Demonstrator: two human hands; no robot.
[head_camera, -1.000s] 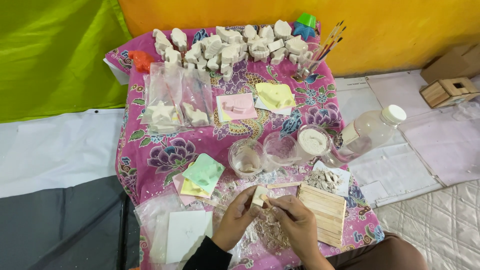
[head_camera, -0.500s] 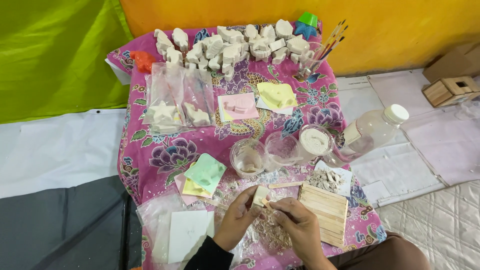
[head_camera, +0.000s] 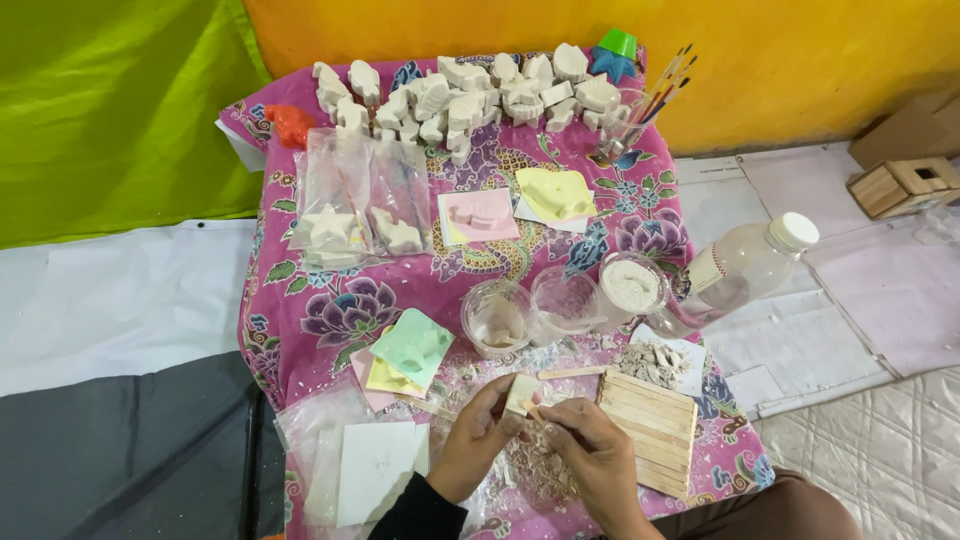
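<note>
Pink flowered cloth (head_camera: 330, 310) covers the low table. Left hand (head_camera: 478, 440) grips a small white plaster block (head_camera: 519, 392); right hand (head_camera: 590, 455) fingers pinch a thin stick (head_camera: 533, 411) touching it.

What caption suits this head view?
Left hand holds a small white plaster piece while right hand scrapes it with a wooden stick.

Two clear plastic bags (head_camera: 360, 200) side by side on pink floral cloth, left of centre, white cast shapes inside. Clear plastic bottle (head_camera: 735, 270), white cap, lying tilted at cloth's right edge, label band (head_camera: 705, 268) around middle. Brown cardboard box (head_camera: 915, 125) far right by yellow wall.
</note>
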